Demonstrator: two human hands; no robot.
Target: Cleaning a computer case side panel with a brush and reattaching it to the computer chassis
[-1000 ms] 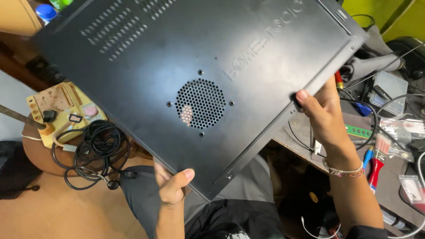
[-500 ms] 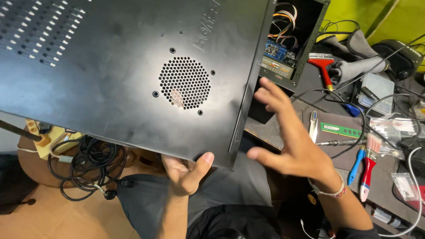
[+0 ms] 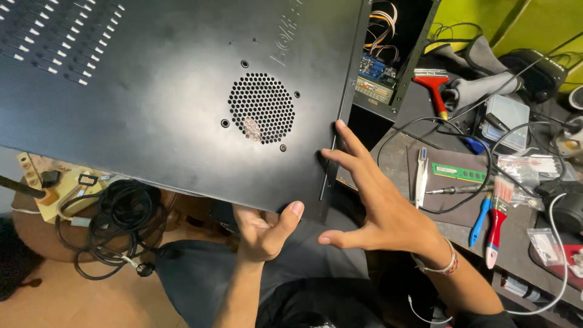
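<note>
A large black metal computer case side panel [image 3: 158, 103] with a round perforated fan vent [image 3: 261, 108] fills the upper left. My left hand [image 3: 262, 231] grips its lower edge from beneath, thumb on top. My right hand [image 3: 373, 200] is spread open, fingertips touching the panel's right edge near the corner. Behind that edge stands the open computer case [image 3: 388, 54], with coloured wires and circuit boards showing inside.
On the dark desk at right lie a green memory stick [image 3: 460, 173], a red-handled brush [image 3: 497, 225], a blue-handled tool [image 3: 480, 218], a red scraper [image 3: 433, 88], cables and small bags. Left below: a coiled black cable [image 3: 115, 225] and a circuit board [image 3: 57, 188].
The panel has slid left and up, uncovering the case interior. My right hand let go of the panel's edge and now rests open against it. My left hand keeps its hold underneath.
</note>
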